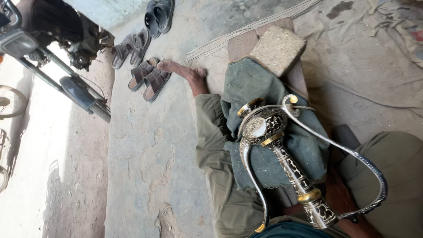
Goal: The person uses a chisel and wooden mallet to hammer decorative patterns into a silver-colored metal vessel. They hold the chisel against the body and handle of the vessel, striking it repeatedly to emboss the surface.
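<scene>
Head view, turned on its side, shows a person sitting on the floor with one trousered leg stretched out and the bare foot resting near a pair of brown sandals. An ornate metal ewer, black and silver with brass bands, lies tilted across a green cloth draped over the lap and a low wooden bench. Its thin spout curves toward the leg, and its long looping handle arcs out on the other side. A rough tan block sits on the bench just beyond the cloth.

Beside the ewer's base, in shadow, a brownish shape seems to be a hand; which hand it is, how far it is closed, and whether it grips the base cannot be told. No other hand shows clearly.

The step in hand looks like steadying the ewer on the cloth. Any further handling would call for a firm hold near the base, since the spout and handle are slender and stick out far. More sandals and a motorbike stand well apart.
</scene>
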